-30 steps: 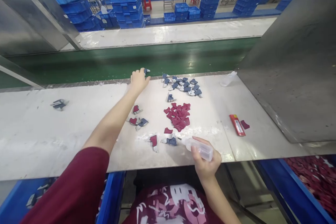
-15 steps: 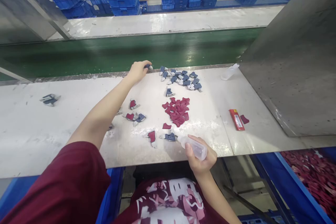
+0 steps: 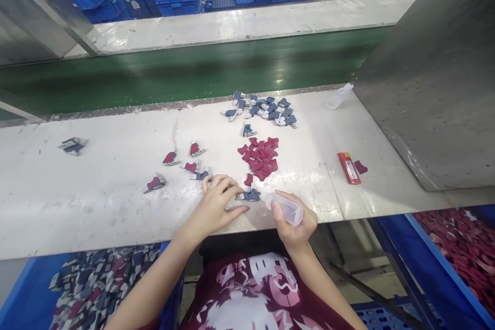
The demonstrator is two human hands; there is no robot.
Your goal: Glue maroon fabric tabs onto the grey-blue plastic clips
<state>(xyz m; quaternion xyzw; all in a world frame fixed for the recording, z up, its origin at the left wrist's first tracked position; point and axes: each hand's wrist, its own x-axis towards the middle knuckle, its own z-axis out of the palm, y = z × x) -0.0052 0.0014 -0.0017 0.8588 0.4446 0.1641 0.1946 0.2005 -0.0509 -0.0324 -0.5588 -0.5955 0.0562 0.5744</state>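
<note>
My right hand (image 3: pixel 296 219) is closed around a clear plastic bottle (image 3: pixel 286 209), its nozzle pointing left at a blue-and-grey part (image 3: pixel 250 195) near the table's front edge. Left of that part, my left hand (image 3: pixel 220 203) rests low over the table, fingers spread. Just above the part lies a single red piece (image 3: pixel 248 179), below a pile of red pieces (image 3: pixel 261 157). Farther back is a cluster of blue-and-grey parts (image 3: pixel 266 108). Several red-topped parts, one of them (image 3: pixel 155 182) nearest the left, lie to the left of my left hand.
A red packet (image 3: pixel 349 168) lies on the right beside a red piece; another clear bottle (image 3: pixel 339 97) lies behind. A metal panel (image 3: pixel 429 82) borders the right side. Below the table are a bin of mixed parts (image 3: pixel 96 283) and a bin of red pieces (image 3: pixel 460 252). A green belt runs behind.
My left hand has come back from the far edge toward me, leaving a blue-and-grey part beside the cluster. The red piece near the bottle has shifted slightly. My right hand still holds the bottle.
</note>
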